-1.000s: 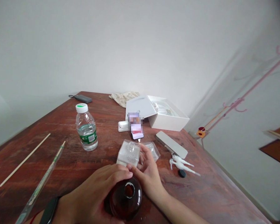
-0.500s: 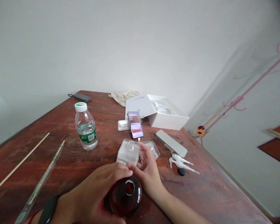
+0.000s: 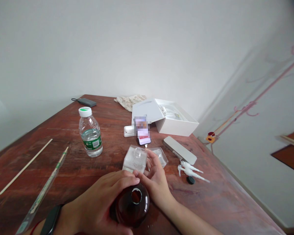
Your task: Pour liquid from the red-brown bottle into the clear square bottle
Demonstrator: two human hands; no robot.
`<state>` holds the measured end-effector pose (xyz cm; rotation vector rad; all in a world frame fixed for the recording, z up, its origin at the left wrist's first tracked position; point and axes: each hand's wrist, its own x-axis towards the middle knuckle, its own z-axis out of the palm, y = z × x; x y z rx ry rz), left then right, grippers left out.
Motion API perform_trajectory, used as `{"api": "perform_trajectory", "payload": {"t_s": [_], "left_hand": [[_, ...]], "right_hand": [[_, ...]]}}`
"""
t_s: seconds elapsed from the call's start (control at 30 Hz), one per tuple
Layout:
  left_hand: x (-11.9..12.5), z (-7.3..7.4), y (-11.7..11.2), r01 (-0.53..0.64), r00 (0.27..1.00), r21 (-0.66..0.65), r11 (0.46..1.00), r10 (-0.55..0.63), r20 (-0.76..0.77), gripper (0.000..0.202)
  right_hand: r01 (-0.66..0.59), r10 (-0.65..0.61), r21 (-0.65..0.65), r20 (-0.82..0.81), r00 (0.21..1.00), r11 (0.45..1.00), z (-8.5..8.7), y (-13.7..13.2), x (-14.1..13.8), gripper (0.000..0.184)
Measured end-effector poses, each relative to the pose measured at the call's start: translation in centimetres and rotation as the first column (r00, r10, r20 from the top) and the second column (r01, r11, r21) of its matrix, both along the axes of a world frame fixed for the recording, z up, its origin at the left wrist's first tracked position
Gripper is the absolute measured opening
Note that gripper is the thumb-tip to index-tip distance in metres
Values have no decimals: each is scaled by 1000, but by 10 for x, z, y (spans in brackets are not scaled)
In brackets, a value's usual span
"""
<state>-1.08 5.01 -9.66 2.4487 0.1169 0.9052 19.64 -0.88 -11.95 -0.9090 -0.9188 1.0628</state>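
Note:
My left hand [image 3: 105, 195] curls around a dark reddish-brown glossy bottle [image 3: 132, 212] near the table's front edge. The bottle's round mouth is uncapped and faces up toward me. Just beyond it, my right hand [image 3: 158, 182] is closed on the side of a small clear plastic box [image 3: 135, 160], its thumb meeting my left fingertips. Part of the box's lower front is hidden behind my hands. A flat clear plastic piece [image 3: 160, 156] lies behind my right fingers. Two white pump heads [image 3: 191, 171] and a black cap [image 3: 190, 180] rest to the right.
A water bottle [image 3: 91, 140] stands at left, with a bare stick [image 3: 25, 167] and wrapped chopsticks [image 3: 45, 187] nearby. A phone [image 3: 143, 133] leans behind the plastic box. Farther back are an open white carton [image 3: 176, 125], a cloth [image 3: 128, 101] and a grey case [image 3: 180, 150].

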Motion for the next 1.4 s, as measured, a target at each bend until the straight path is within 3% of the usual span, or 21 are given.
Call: {"api": "perform_trajectory", "payload": {"t_s": [0.6,0.97,1.4], "left_hand": [[5,7,-1,11,999,3,1000,-11,49,78],[0,10,-2,-7,1000,4,1000,7,12,79],[4,8,0,36,998,-37,999,-34,49,82]], "right_hand": [[41,-41,2,22,999,999,4,1,1,72],[111,-110,-24,33,993,994,4,7,7,75],[97,-96,-15,28,995,995,7,5,6,73]]}}
